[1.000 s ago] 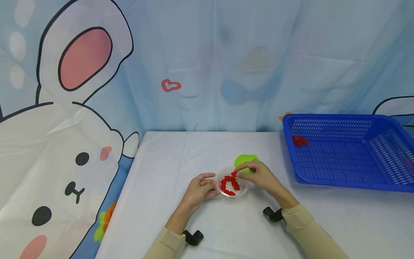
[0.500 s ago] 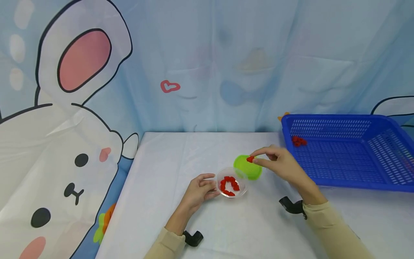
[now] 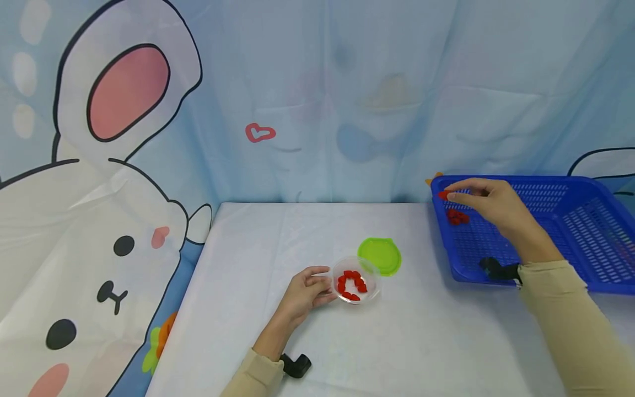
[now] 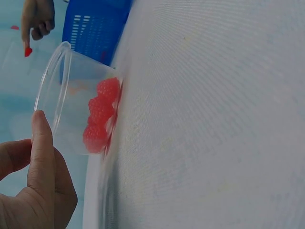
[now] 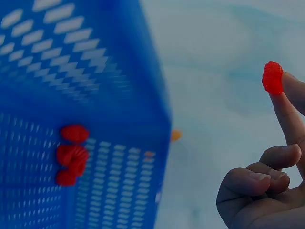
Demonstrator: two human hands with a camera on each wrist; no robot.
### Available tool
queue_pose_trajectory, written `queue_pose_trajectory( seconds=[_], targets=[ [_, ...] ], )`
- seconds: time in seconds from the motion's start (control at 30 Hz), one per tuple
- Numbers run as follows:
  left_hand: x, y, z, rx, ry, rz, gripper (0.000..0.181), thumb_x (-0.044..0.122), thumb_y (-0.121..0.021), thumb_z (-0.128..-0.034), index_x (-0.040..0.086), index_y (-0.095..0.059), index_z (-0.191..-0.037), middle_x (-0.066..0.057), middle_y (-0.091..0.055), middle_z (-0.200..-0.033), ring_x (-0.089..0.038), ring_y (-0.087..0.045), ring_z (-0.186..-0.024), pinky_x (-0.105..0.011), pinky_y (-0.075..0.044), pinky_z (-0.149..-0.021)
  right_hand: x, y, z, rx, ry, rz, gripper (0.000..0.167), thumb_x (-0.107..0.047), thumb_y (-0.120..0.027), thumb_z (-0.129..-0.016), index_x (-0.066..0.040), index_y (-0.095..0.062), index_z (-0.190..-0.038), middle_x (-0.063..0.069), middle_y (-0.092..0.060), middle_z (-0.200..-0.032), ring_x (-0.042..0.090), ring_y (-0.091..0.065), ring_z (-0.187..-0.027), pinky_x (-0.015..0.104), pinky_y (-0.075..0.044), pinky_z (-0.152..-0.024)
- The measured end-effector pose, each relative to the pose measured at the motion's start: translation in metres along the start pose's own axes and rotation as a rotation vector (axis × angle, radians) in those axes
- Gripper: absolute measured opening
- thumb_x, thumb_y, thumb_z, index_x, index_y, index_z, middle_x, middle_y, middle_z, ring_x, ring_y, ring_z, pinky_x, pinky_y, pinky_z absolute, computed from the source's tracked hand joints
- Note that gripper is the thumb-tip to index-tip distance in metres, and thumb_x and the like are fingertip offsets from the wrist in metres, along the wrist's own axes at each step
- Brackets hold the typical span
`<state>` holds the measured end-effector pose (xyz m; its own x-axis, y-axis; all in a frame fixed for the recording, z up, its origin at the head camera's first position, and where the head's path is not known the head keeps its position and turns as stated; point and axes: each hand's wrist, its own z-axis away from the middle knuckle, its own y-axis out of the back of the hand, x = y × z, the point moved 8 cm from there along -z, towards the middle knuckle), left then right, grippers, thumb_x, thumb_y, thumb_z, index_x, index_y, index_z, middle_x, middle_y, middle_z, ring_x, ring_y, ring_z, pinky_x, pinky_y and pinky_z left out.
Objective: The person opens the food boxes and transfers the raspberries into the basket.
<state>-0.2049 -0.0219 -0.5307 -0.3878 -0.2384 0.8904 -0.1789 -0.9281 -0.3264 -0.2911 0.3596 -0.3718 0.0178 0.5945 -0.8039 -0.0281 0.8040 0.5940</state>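
A clear plastic cup (image 3: 369,275) stands upright on the table. Several red toy raspberries (image 4: 101,110) lie at its bottom, arranged in a ring as seen from the head. Against its left side, my left hand (image 3: 305,295) steadies it with thumb and fingers near the rim (image 4: 39,98). My right hand (image 3: 498,207) is raised over the left end of the blue basket (image 3: 521,278). Between thumb and index finger it pinches one raspberry (image 5: 272,77); its other fingers are curled in. Below, a small cluster of raspberries (image 5: 72,155) rests in the basket's corner.
A bright green lid (image 3: 381,255) lies flat just behind the cup. The basket occupies the table's back right, with high slotted walls. A printed blue curtain (image 3: 307,82) hangs behind the white-covered table (image 3: 278,237).
My right hand has lifted a raspberry from the cup and carried it right, past the green lid, to above the basket. My left hand and the cup stay put.
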Motion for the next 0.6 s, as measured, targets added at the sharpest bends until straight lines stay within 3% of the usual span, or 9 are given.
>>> queue_pose_trajectory(
  seconds=[0.07, 0.13, 0.2, 0.27, 0.37, 0.5, 0.6],
  targets=[
    [0.0, 0.0, 0.0, 0.0, -0.003, -0.004, 0.036, -0.001, -0.065, -0.0956, -0.002, -0.056, -0.131, -0.013, -0.062, -0.1, -0.019, -0.062, -0.083, -0.04, -0.06, -0.083, 0.013, 0.004, -0.009, -0.014, -0.035, -0.006, 0.057, -0.056, -0.068, -0.089, -0.016, -0.067, -0.13, 0.006, -0.051, -0.087, 0.028, -0.044, -0.078, 0.046, -0.041, -0.066],
    [0.0, 0.0, 0.0, 0.001, 0.0, -0.002, 0.037, -0.002, -0.065, -0.0954, -0.002, -0.056, -0.131, -0.013, -0.062, -0.1, -0.019, -0.062, -0.083, -0.04, -0.06, -0.083, 0.025, 0.006, -0.018, -0.037, -0.072, -0.021, 0.061, -0.059, -0.068, -0.088, -0.017, -0.066, -0.132, 0.014, -0.054, -0.12, 0.034, -0.045, -0.106, 0.055, -0.041, -0.087],
    [0.001, 0.0, 0.0, 0.0, 0.002, -0.003, 0.037, -0.001, -0.065, -0.0955, -0.002, -0.056, -0.131, -0.013, -0.062, -0.1, -0.019, -0.062, -0.084, -0.04, -0.06, -0.083, 0.037, 0.006, -0.026, -0.064, -0.109, -0.039, 0.063, -0.059, -0.069, -0.087, -0.017, -0.065, -0.133, 0.016, -0.034, -0.153, 0.042, -0.03, -0.134, 0.069, -0.03, -0.103],
    [0.001, 0.0, 0.001, -0.001, 0.005, -0.001, 0.037, -0.001, -0.065, -0.0955, -0.002, -0.056, -0.131, -0.013, -0.062, -0.1, -0.019, -0.062, -0.084, -0.041, -0.06, -0.083, 0.049, 0.005, -0.034, -0.09, -0.143, -0.047, 0.063, -0.059, -0.07, -0.087, -0.017, -0.064, -0.135, 0.015, -0.015, -0.164, 0.047, -0.015, -0.144, 0.075, -0.021, -0.107],
    [0.002, -0.001, 0.001, -0.002, 0.005, 0.001, 0.037, -0.001, -0.065, -0.0958, -0.003, -0.056, -0.131, -0.013, -0.062, -0.1, -0.019, -0.062, -0.084, -0.04, -0.06, -0.084, 0.066, 0.003, -0.044, -0.114, -0.167, -0.028, 0.067, -0.059, -0.068, -0.088, -0.014, -0.062, -0.137, 0.019, -0.007, -0.165, 0.051, -0.008, -0.145, 0.077, -0.017, -0.107],
    [0.003, -0.002, 0.003, -0.002, 0.004, 0.001, 0.037, -0.001, -0.065, -0.0961, -0.003, -0.055, -0.132, -0.013, -0.062, -0.1, -0.019, -0.062, -0.084, -0.04, -0.06, -0.084, 0.086, -0.001, -0.056, -0.128, -0.187, 0.026, 0.072, -0.058, -0.065, -0.092, -0.005, -0.057, -0.14, 0.027, -0.01, -0.162, 0.054, -0.007, -0.144, 0.077, -0.018, -0.107],
    [0.003, -0.002, 0.003, -0.002, 0.005, 0.001, 0.037, -0.001, -0.064, -0.0963, -0.003, -0.055, -0.132, -0.013, -0.062, -0.1, -0.019, -0.062, -0.084, -0.04, -0.06, -0.084, 0.099, -0.004, -0.061, -0.14, -0.22, 0.053, 0.067, -0.051, -0.062, -0.096, 0.001, -0.056, -0.139, 0.032, -0.014, -0.159, 0.056, -0.008, -0.142, 0.077, -0.016, -0.107]
  ],
)
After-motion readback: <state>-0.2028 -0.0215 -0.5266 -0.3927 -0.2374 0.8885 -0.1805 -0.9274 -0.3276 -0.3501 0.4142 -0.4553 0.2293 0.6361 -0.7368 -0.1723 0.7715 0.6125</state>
